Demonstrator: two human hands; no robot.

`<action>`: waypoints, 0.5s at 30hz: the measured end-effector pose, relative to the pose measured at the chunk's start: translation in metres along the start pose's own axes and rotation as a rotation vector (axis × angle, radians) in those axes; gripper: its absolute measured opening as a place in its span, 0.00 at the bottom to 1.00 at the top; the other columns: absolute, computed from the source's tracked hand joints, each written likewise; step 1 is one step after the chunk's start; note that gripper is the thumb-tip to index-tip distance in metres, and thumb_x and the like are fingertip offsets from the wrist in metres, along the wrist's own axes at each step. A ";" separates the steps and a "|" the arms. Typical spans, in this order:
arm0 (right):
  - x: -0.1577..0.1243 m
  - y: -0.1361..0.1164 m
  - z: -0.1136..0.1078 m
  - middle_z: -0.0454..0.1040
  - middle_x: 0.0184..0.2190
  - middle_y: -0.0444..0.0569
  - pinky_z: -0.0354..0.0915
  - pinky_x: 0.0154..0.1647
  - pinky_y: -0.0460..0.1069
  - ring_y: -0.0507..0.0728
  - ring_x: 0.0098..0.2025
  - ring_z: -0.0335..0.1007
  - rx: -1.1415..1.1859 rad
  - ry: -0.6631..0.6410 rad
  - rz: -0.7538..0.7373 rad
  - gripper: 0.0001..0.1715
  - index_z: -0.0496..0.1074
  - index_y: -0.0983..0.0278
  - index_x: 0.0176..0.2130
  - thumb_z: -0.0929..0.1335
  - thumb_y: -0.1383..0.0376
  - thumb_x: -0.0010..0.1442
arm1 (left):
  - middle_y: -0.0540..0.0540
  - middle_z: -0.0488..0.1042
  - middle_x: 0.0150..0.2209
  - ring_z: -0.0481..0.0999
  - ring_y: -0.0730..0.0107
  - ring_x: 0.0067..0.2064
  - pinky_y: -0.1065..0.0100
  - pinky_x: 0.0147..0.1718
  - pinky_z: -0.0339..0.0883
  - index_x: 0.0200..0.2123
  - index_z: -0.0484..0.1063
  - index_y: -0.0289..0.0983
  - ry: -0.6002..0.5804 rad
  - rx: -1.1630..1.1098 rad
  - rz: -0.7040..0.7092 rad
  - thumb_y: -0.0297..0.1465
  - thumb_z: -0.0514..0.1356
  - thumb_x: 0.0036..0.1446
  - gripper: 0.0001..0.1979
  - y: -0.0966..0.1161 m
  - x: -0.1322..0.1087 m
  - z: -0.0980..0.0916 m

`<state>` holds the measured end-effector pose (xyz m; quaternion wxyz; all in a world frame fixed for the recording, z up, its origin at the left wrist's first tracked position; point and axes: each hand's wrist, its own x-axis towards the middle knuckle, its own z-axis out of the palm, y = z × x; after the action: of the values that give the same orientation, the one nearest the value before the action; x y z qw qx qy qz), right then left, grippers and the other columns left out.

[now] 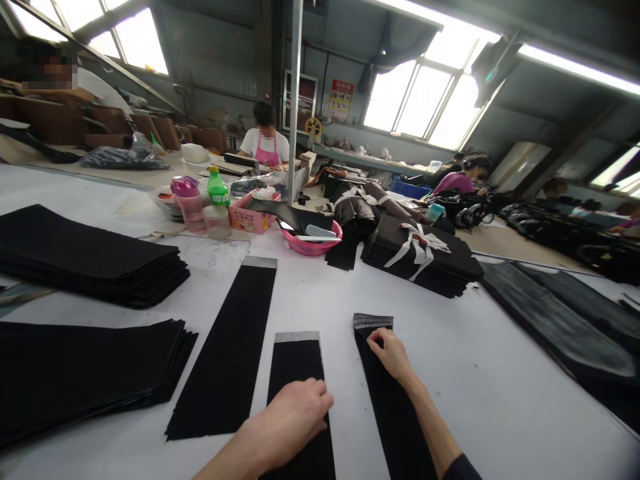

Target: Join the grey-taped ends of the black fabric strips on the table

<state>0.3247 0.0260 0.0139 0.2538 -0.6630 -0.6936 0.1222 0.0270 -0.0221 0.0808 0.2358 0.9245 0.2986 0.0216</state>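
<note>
My right hand (390, 353) pinches the edge of a long black fabric piece (395, 407) just below its grey end band, which tilts up a little. To the left, my left hand (295, 420) is closed over a second black fabric piece (296, 363) with a flat grey band at its far end. What those left fingers hold, if anything, is hidden. Beyond my left hand lies a third black piece (230, 353), also grey-banded. Two stacks of black panels, a nearer stack (90, 373) and a farther stack (85, 253), fill the table's left side.
Across the white table (480, 373) sit a pink basket (313, 248), a green-capped bottle (219, 187), a pink box (253, 215) and a tied black bundle (420, 257). Dark panels (565, 313) line the right edge. A metal post (295, 100) rises behind. Several people work farther back.
</note>
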 end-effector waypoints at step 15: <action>-0.021 -0.001 -0.033 0.72 0.32 0.47 0.65 0.39 0.50 0.57 0.35 0.68 0.324 -0.042 -0.013 0.11 0.70 0.62 0.33 0.65 0.57 0.61 | 0.37 0.62 0.61 0.56 0.53 0.64 0.49 0.62 0.49 0.60 0.59 0.33 0.380 0.257 0.152 0.43 0.54 0.61 0.29 -0.032 0.163 0.074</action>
<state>0.3405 -0.0006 0.0378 0.3436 -0.6061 -0.6743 0.2447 0.1561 0.0611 -0.0156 0.0534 0.9461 0.2673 0.1749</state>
